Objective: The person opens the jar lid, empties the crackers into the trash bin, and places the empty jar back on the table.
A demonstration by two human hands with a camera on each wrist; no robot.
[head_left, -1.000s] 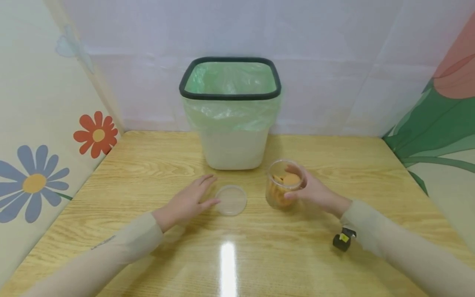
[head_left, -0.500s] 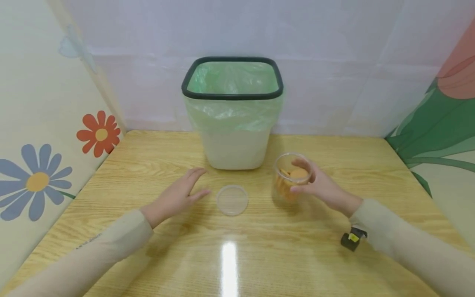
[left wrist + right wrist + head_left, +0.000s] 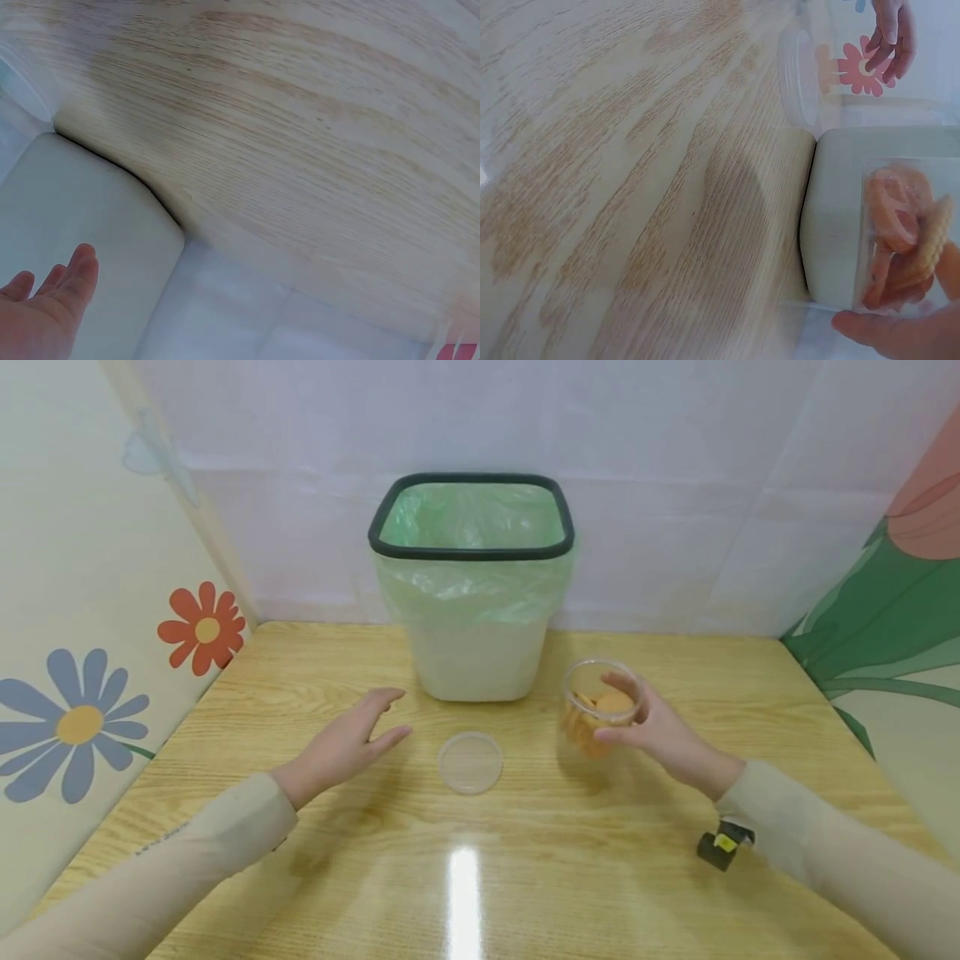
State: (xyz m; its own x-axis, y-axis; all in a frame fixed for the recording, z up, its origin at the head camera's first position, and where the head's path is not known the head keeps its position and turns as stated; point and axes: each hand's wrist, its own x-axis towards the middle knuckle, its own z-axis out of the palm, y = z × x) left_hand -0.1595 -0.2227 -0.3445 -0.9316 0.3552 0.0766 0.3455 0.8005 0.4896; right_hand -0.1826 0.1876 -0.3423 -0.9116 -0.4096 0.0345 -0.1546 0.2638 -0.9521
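A clear round jar (image 3: 581,724) with orange biscuits (image 3: 615,703) inside is gripped by my right hand (image 3: 663,735), thumb in front and fingers round the far side. In the right wrist view, scalloped biscuits (image 3: 934,240) show through its wall, and the jar seems raised off the table. My left hand (image 3: 333,747) hovers over the table with thumb and fingers spread apart, holding nothing. Between the two hands a transparent round lid (image 3: 470,763) lies flat on the wood. The left wrist view catches only part of the left hand (image 3: 56,315).
Behind the lid stands a white bin (image 3: 480,664) with a green bag (image 3: 472,585) folded over its side and a dark rim (image 3: 471,554). White cloth (image 3: 652,510) hangs at the table's (image 3: 570,877) back edge. Flower-painted panels (image 3: 67,527) flank both sides.
My right hand has carried the jar up and to the right, away from the lid. The left hand has drawn back leftward from the lid, which stays in place.
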